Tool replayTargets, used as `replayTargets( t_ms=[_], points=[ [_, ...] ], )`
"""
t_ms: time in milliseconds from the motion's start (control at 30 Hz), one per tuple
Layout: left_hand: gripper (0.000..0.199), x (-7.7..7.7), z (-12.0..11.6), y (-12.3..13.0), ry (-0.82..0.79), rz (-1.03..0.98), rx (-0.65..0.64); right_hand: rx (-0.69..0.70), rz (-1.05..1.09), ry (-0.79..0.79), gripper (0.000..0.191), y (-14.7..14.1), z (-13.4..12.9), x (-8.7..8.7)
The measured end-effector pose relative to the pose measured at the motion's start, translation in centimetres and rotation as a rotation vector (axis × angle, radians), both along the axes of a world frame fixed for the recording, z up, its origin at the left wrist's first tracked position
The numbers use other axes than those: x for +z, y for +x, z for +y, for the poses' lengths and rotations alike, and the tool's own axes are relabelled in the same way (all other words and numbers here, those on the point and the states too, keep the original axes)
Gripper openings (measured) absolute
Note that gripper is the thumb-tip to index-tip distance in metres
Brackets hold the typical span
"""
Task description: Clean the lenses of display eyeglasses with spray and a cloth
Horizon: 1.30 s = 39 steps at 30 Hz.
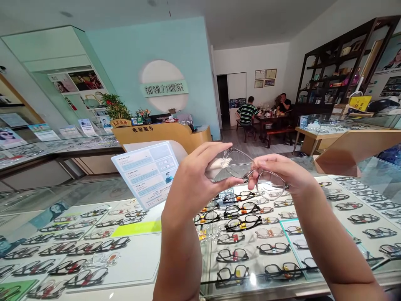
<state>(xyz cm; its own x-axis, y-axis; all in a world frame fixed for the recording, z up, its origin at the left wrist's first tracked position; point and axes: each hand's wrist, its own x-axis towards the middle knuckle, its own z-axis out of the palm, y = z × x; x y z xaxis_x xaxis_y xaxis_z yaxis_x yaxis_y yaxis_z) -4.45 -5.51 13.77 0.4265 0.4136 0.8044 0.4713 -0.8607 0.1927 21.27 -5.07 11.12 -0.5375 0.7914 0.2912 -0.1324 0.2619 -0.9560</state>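
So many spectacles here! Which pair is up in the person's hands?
The thin-rimmed pair, held up between the left hand and right hand; the other spectacles lie displayed below, no hand on them.

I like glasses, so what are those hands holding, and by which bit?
Glasses: the left hand spans one lens's rim, top and bottom; the right hand pinches near the nose bridge. A white bundle, maybe cloth, sits inside the left hand.

The left hand [194, 179] and right hand [286, 169] are bare; behind the fingers [216, 148], the left forearm [180, 257] is bare, and a crease [352, 284] crosses the bare right forearm [333, 238] farther back.
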Motion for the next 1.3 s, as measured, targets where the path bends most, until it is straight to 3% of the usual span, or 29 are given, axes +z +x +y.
replayTargets(
  t_ms=[133, 233, 333, 467, 700, 1000, 1300],
  points=[
    [0.063, -0.3, -0.1, 0.7, 0.012, -0.123, 0.074, -0.403, -0.080, 0.300, 0.052, 1.3, -1.4, 0.5],
    [0.065, -0.8, -0.3, 1.7, 0.028, -0.271, 0.149, -0.750, -0.121, 0.560, 0.045, 2.1, -2.5, 0.5],
    [0.066, -1.2, -0.7, 2.8, 0.036, -0.390, 0.217, -0.957, -0.187, 0.730, 0.049, 1.9, -3.5, 0.4],
    [0.062, -1.3, -1.3, 3.9, 0.064, -0.440, 0.299, -1.001, -0.268, 0.820, 0.064, 1.1, -4.3, 0.3],
    [0.057, -1.3, -1.5, 5.2, 0.044, -0.422, 0.382, -1.040, -0.220, 0.799, 0.067, 1.5, -3.7, 0.2],
    [0.052, -1.9, -0.5, 4.8, 0.060, -0.376, 0.404, -1.108, -0.282, 0.804, 0.058, 1.3, -3.6, 0.1],
    [0.056, -1.9, 0.9, 4.4, -0.040, -0.374, 0.382, -1.180, -0.289, 0.742, 0.060, 1.0, -2.5, -0.5]
  ],
)
